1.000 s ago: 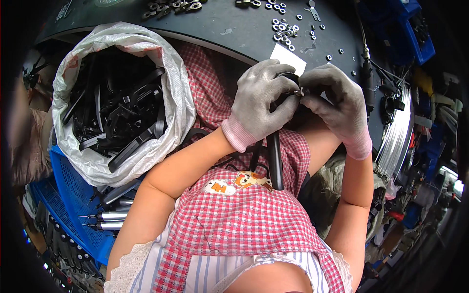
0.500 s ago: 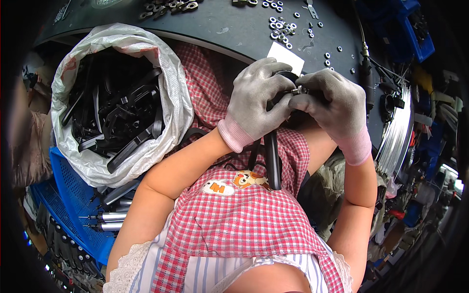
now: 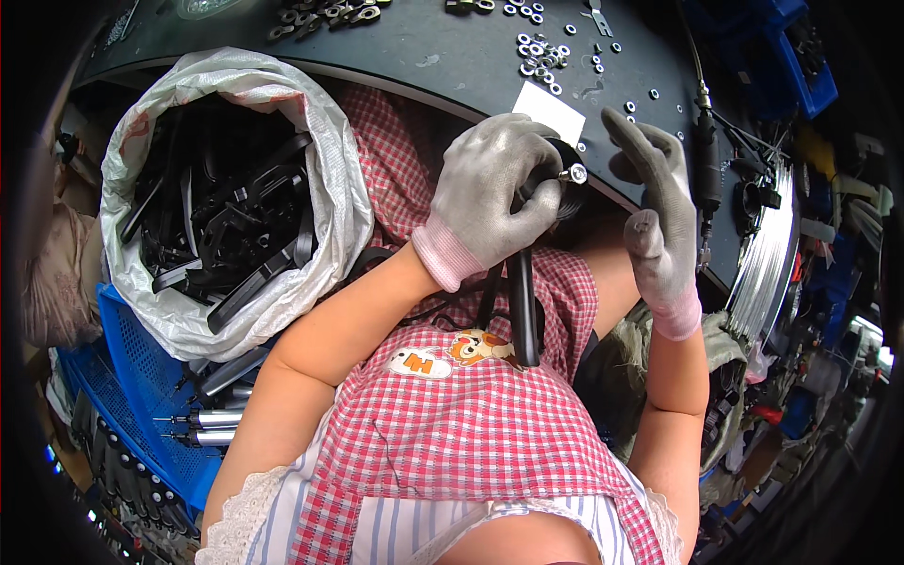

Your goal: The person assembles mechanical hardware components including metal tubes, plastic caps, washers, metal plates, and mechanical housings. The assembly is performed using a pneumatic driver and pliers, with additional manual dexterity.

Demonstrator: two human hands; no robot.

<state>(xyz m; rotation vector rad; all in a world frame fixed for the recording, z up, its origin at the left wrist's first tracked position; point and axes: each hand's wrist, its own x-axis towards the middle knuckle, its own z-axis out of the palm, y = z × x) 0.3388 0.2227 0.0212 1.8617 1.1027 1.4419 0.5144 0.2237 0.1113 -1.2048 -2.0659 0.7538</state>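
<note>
Smooth black part with a soft gloss, shiny metal fitting, matt grey fabric gloves, crinkled woven-plastic sack, checked cloth apron, smooth white paper-like sheet, dark semi-matt tabletop, bright metal rings

The left hand partly hides a black bar; the top edge crops a clear plastic item.
</note>
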